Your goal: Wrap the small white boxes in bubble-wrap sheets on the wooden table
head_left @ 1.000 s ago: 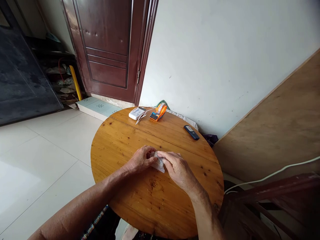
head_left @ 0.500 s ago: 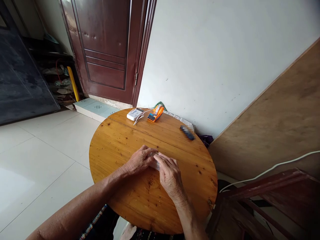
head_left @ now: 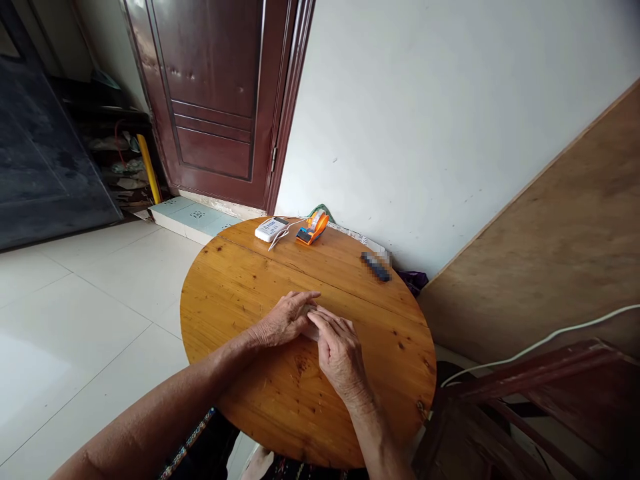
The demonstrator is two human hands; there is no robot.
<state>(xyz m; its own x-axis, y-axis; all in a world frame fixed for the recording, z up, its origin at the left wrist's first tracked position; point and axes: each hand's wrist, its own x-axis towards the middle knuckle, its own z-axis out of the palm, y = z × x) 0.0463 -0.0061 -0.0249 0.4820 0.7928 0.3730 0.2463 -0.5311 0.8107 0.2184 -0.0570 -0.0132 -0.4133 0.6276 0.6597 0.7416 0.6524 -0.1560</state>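
Over the middle of the round wooden table [head_left: 240,287], my two hands meet around a small pale, partly see-through object [head_left: 312,331]. Most of it is hidden by fingers, so its kind cannot be made out. My left hand [head_left: 286,320] grips its left end, with one finger stretched out to the right above it. From the right, my right hand [head_left: 341,347] curls over the object, its fingers bent across the top and the thumb on the near side.
Toward the back of the table are a white box-like device [head_left: 271,229] with a white cable [head_left: 281,235], an orange tape dispenser [head_left: 313,228] and a dark, pixel-blurred long item [head_left: 376,266]. A wall stands behind, and a dark red wooden chair [head_left: 540,373] is at right.
A finger of my left hand has straightened and lifted out to the right. My right hand stays almost in place on the pale object. The view has shifted very slightly.
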